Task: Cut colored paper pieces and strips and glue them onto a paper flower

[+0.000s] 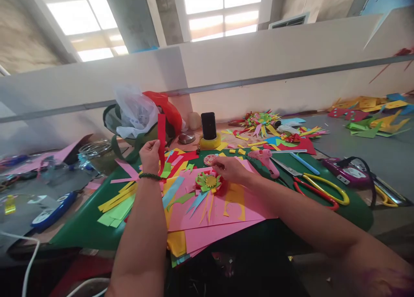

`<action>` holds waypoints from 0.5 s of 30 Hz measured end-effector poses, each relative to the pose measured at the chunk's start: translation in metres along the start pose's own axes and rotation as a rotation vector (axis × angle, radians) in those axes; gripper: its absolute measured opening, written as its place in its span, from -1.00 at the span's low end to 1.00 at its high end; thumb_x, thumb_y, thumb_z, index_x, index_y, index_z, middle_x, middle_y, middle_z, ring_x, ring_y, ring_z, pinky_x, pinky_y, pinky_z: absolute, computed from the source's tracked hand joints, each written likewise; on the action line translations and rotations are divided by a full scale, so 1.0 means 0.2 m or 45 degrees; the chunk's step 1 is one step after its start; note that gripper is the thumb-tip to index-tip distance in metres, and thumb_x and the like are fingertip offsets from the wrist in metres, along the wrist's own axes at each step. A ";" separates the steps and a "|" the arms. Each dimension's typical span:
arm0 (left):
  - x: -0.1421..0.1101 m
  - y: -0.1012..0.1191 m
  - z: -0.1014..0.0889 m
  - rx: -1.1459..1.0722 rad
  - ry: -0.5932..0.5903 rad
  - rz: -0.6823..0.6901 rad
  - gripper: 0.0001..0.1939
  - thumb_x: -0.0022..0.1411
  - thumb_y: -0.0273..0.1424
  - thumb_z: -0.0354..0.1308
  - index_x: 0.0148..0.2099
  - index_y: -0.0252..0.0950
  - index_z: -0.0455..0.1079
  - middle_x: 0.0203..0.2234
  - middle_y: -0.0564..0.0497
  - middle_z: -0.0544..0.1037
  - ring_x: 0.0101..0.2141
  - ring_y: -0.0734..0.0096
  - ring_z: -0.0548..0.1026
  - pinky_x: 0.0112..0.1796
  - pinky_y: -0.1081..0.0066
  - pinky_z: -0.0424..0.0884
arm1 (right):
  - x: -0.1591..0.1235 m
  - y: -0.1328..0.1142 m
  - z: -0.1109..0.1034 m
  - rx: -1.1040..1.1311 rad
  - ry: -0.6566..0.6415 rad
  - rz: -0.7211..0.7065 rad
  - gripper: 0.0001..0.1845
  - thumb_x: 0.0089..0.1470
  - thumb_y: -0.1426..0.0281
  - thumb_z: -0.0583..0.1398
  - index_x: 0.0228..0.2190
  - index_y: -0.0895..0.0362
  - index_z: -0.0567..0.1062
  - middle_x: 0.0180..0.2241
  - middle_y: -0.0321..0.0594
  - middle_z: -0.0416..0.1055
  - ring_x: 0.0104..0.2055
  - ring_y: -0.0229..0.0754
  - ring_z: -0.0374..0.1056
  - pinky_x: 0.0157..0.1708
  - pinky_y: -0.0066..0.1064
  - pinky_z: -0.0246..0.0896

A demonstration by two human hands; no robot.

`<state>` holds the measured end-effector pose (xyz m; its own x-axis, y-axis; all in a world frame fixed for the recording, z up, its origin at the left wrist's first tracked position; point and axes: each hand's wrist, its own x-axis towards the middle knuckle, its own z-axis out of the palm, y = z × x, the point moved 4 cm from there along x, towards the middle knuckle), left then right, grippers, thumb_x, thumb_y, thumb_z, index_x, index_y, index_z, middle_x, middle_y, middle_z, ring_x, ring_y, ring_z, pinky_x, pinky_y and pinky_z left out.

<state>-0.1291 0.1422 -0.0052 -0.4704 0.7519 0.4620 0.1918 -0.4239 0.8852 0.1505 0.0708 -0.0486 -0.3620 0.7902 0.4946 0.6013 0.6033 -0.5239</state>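
A long red paper strip stands upright in my left hand, pinched between thumb and fingers. My right hand is beside the upper right edge of a layered paper flower, its fingers bent together. What those fingers hold, if anything, is hidden. The flower has a yellow centre, green and red petals, and blue, green and yellow tails. It lies on stacked pink paper sheets. Just behind it is a small round patterned disc. Cut strips in several colours lie near my left hand.
Right of the pink sheets lie a pink glue gun, red-and-yellow-handled scissors and a blue stick. A phone stands at the back near a bag. Finished-looking paper flowers lie behind. A blue-handled tool is left.
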 end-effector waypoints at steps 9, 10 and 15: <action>-0.02 0.03 0.00 -0.205 -0.072 -0.099 -0.66 0.14 -0.15 0.20 -0.47 -0.26 0.23 -0.72 0.16 0.41 -0.78 0.62 0.23 -0.72 0.60 0.14 | 0.00 0.00 -0.01 0.014 0.005 0.022 -0.83 0.15 0.45 0.14 -0.35 0.12 0.55 -0.54 -0.31 0.42 -0.52 -0.30 0.25 -0.48 -0.49 0.01; -0.02 0.04 -0.01 -0.216 -0.041 -0.087 -0.64 0.17 -0.13 0.17 -0.48 -0.24 0.20 -0.74 0.19 0.36 -0.78 0.64 0.19 -0.73 0.61 0.09 | 0.00 0.00 -0.01 0.016 0.001 0.023 -0.83 0.15 0.44 0.13 -0.35 0.12 0.55 -0.54 -0.31 0.42 -0.51 -0.30 0.25 -0.48 -0.49 0.01; -0.01 0.04 -0.04 -0.207 0.107 -0.069 -0.65 0.21 -0.21 0.16 -0.50 -0.24 0.16 -0.79 0.25 0.20 -0.78 0.66 0.11 -0.72 0.61 -0.01 | 0.00 0.00 -0.01 0.009 -0.015 0.038 -0.83 0.15 0.44 0.13 -0.34 0.13 0.55 -0.54 -0.30 0.43 -0.51 -0.29 0.25 -0.47 -0.48 0.01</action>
<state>-0.1335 0.1337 0.0011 -0.5476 0.7340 0.4016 0.0259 -0.4649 0.8850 0.1515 0.0699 -0.0480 -0.3521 0.8091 0.4705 0.6072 0.5800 -0.5430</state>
